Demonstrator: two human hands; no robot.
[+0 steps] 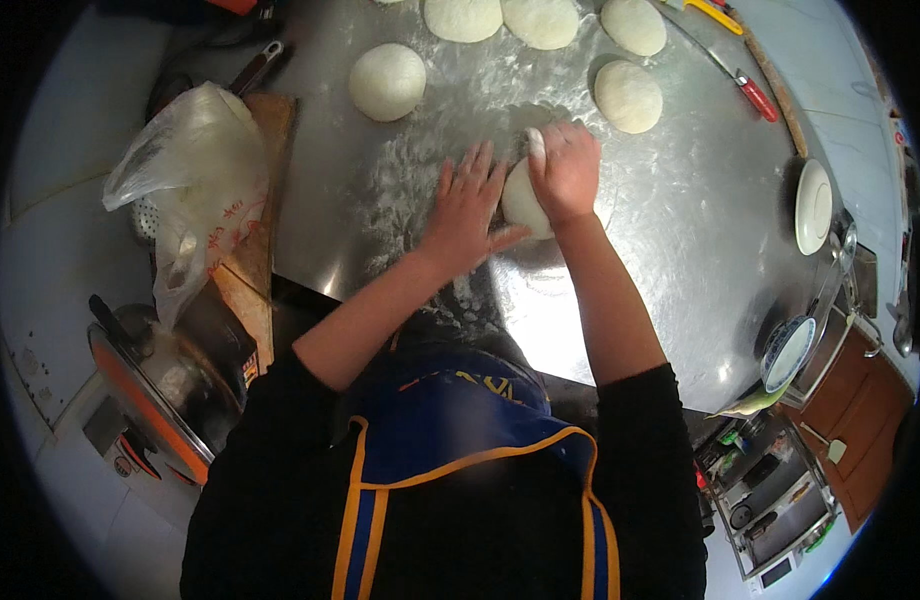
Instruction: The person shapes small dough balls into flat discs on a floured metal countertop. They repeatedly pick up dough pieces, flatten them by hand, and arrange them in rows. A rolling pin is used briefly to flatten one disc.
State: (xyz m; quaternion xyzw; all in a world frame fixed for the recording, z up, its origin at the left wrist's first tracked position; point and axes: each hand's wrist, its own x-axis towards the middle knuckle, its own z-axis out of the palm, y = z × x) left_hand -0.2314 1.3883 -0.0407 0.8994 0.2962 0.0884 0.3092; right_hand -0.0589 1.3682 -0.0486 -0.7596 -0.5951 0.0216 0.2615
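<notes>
A pale round piece of dough (521, 201) lies on the floured metal worktop (700, 247) in front of me. My right hand (569, 169) presses on its right and far part with curled fingers, hiding much of it. Something white, dough or a floury thumb, shows at the inner edge of this hand; I cannot tell which. My left hand (467, 210) is spread at the dough's left side, its thumb at the near edge. Beyond my hands sit several smooth dough rounds, the closest being one at the left (387, 82) and one at the right (629, 97).
At left, a clear plastic bag (212, 172) rests on a wooden board (276, 150). A red-handled tool (756, 97), a wooden rod (779, 90), a white plate (813, 206) and a blue-patterned bowl (788, 354) line the right edge. A large metal pan (182, 382) stands lower left.
</notes>
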